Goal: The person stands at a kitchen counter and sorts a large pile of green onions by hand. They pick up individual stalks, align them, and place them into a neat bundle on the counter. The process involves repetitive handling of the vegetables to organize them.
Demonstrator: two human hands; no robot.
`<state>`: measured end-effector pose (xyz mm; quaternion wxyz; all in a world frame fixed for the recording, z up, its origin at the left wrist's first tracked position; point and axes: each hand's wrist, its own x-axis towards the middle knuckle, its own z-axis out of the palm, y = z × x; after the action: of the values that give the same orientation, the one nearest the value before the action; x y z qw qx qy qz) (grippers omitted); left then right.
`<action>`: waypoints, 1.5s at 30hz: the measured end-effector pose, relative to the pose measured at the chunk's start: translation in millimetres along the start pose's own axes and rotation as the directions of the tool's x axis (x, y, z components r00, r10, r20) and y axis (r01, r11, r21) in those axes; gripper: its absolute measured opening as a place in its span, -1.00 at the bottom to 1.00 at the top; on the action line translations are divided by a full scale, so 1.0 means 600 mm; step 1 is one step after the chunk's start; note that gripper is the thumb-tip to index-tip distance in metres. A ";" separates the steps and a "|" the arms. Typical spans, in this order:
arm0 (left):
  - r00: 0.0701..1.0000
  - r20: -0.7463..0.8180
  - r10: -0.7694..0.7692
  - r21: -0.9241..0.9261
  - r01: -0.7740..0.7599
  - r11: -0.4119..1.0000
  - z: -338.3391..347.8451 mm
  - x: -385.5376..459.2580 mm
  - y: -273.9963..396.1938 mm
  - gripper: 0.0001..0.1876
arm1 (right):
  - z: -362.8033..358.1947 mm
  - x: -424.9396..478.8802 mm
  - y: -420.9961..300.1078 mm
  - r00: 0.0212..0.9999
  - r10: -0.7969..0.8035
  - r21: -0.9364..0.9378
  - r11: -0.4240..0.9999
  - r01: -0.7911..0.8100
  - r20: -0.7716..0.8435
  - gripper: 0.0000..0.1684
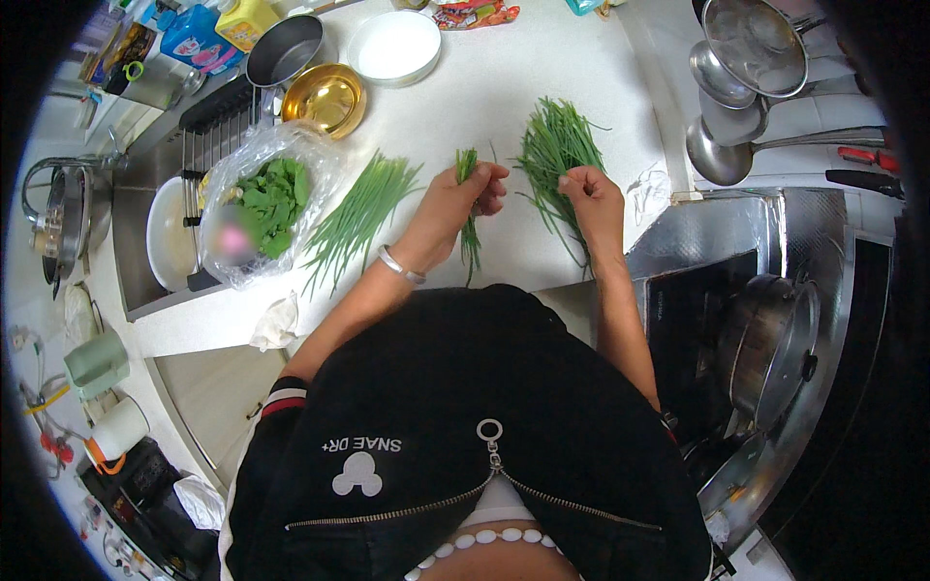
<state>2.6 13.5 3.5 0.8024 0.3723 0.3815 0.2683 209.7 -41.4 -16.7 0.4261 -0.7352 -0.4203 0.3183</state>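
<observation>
My left hand (458,203), with a silver bangle at its wrist, grips a small bunch of green chives (467,232) held upright between thumb and fingers. My right hand (594,207) is at the near right edge of a larger, loose pile of chives (556,141). Its thumb and fingertips are pinched together against the stalks; whether any are caught between them is not clear. Left of my left hand, a flatter, more evenly lined-up bundle of chives (367,210) lies on the white countertop (479,80).
A clear plastic bag of leafy greens (275,203) sits at the sink's edge beside a gold bowl (325,100), a dark pot (285,51) and a white dish (394,47). Right of the counter is a stove with a lidded steel pot (766,348). Ladles (719,151) hang at the upper right.
</observation>
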 end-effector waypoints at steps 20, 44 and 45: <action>0.991 -0.026 -0.130 -0.538 0.096 0.838 0.003 0.032 -0.040 -0.73 | 0.046 -0.043 -0.055 0.936 0.104 0.309 0.926 -0.215 0.336 -0.88; 0.998 -0.058 -0.005 -0.613 -0.032 0.789 -0.001 0.033 -0.034 -0.88 | 0.057 -0.051 -0.061 0.946 0.015 -0.081 0.997 0.012 0.323 -0.83; 0.998 -0.058 0.022 -0.636 -0.054 0.770 -0.006 0.034 -0.033 -0.88 | 0.055 -0.050 -0.054 0.942 0.002 -0.074 0.997 0.024 0.334 -0.83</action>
<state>14.2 18.1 -22.3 0.8663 0.0798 0.2793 0.4063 158.1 -47.2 1.3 0.3218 -0.6840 -0.5026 0.4194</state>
